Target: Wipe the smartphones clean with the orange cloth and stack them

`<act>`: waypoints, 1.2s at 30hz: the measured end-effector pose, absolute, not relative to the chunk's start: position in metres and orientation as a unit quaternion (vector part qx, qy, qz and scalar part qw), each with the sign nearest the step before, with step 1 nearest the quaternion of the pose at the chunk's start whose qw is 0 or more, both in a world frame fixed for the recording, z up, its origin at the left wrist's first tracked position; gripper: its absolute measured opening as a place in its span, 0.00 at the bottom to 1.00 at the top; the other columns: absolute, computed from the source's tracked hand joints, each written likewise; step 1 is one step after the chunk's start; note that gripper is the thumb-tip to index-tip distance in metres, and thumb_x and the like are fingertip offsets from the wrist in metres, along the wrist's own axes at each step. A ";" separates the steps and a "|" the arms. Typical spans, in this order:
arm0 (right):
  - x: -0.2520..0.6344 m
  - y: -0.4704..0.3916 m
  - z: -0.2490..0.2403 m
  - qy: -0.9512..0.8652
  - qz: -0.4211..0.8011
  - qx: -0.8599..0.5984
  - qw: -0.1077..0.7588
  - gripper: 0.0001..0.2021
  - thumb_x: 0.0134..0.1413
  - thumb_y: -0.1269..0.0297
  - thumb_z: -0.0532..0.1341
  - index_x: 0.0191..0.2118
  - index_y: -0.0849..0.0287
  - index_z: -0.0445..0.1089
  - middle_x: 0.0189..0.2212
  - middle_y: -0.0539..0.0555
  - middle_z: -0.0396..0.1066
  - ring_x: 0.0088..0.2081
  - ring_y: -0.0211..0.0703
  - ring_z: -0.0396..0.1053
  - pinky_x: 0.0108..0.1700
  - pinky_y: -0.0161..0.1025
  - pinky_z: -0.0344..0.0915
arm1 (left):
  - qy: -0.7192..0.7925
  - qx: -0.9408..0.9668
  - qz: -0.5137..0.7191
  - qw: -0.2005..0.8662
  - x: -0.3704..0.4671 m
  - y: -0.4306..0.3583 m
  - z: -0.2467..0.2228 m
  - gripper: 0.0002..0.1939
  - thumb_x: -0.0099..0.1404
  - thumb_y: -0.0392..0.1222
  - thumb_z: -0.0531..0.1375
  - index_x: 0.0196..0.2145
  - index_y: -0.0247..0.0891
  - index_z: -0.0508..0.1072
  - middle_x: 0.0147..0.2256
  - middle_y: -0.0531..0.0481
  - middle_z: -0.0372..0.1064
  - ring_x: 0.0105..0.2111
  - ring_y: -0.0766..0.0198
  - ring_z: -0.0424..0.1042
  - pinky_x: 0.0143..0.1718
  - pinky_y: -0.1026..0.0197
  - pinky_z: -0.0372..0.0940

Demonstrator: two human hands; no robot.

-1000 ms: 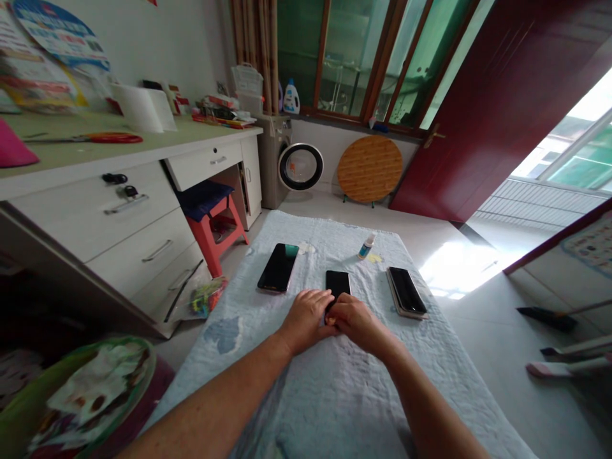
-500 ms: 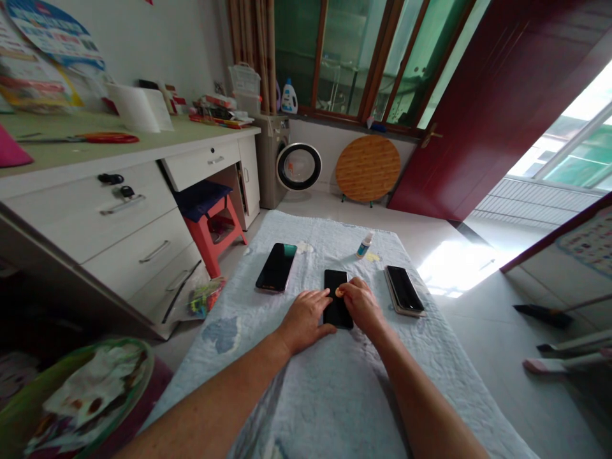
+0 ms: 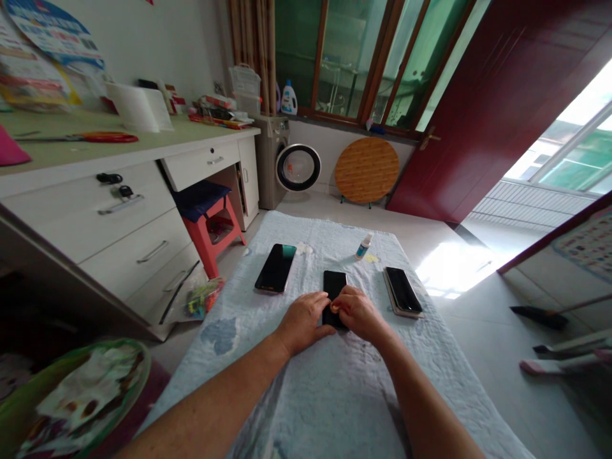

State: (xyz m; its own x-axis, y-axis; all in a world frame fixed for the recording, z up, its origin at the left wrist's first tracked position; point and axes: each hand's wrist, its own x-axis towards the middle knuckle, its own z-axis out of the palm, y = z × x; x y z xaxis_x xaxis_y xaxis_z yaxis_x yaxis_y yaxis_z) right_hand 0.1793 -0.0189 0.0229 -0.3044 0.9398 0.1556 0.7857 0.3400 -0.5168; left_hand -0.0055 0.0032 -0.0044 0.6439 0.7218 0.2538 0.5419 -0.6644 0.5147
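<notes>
A black phone (image 3: pixel 335 280) lies on the pale blue cloth (image 3: pixel 329 395) between my hands. My left hand (image 3: pixel 304 320) rests along its left side, fingers and thumb apart, fingertips touching its edge. My right hand (image 3: pixel 357 312) is pinched round a small orange pad (image 3: pixel 334 307) held against the screen; the hand hides the phone's right part. To the left lies a larger dark phone (image 3: pixel 276 268). On the right, another phone (image 3: pixel 404 290) sits on a light case or second device; I cannot tell which. A small spray bottle (image 3: pixel 364 247) stands beyond the middle phone.
A white desk (image 3: pixel 129 153) with drawers runs along the left, a red stool (image 3: pixel 210 237) beside it. At the lower left is a full waste bin (image 3: pixel 149 366). A washing machine (image 3: pixel 271 162) and a round wooden board (image 3: pixel 366 170) stand at the back.
My right hand has moved slightly left and nearer to me over the phone, bringing the orange pad lower on the screen. My left hand has stayed almost still.
</notes>
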 end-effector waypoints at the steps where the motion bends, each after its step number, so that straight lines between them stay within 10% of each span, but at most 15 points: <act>1: 0.180 -0.019 0.024 -0.788 0.177 -0.547 0.221 0.11 0.50 0.79 0.57 0.32 0.59 0.75 0.32 0.51 0.66 0.36 0.38 0.64 0.43 0.35 0.58 | 0.357 0.886 0.222 0.196 -0.005 0.003 -0.004 0.26 0.55 0.49 0.67 0.50 0.38 0.70 0.55 0.39 0.67 0.55 0.47 0.67 0.57 0.45 0.61; 36: 0.185 0.102 0.033 -0.757 0.079 -0.647 -0.044 0.14 0.56 0.71 0.55 0.40 0.58 0.77 0.40 0.59 0.75 0.41 0.45 0.70 0.41 0.36 0.59 | 0.374 0.895 0.211 0.121 -0.003 -0.004 0.006 0.24 0.56 0.51 0.67 0.47 0.34 0.73 0.53 0.38 0.70 0.50 0.49 0.70 0.54 0.47 0.62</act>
State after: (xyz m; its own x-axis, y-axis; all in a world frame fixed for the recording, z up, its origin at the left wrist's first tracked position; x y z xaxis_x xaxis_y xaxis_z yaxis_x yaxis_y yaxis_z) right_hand 0.1851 0.1016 0.0333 -0.1579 0.9729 -0.1690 0.9868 0.1493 -0.0626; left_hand -0.0029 -0.0044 0.0056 0.6323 0.7198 0.2866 0.6178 -0.6917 0.3741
